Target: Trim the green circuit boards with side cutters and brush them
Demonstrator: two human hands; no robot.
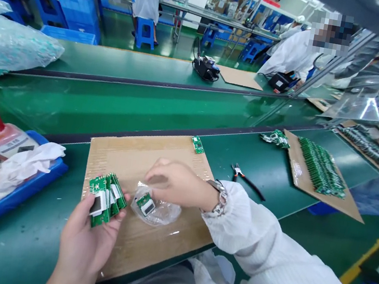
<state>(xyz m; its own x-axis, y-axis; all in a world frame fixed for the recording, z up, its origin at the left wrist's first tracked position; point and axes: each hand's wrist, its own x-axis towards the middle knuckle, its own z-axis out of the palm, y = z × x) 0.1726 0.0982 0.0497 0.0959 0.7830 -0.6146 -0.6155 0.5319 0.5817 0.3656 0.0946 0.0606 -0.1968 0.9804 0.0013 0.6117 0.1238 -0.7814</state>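
My left hand [86,241] is closed around a fanned stack of small green circuit boards [106,197], held just above a brown cardboard sheet [157,244]. My right hand [177,182], a watch on its wrist, pinches the top of a clear plastic bag [157,210] lying on the cardboard. One green circuit board [146,203] sits inside that bag. A single loose board [198,144] lies at the cardboard's far right corner.
Pliers [247,179] lie on the green table right of the cardboard. A second cardboard sheet [301,176] carries rows of boards [320,166]. A blue tray [19,192] with tape rolls and white cloth stands at left. People in white coats work at benches behind.
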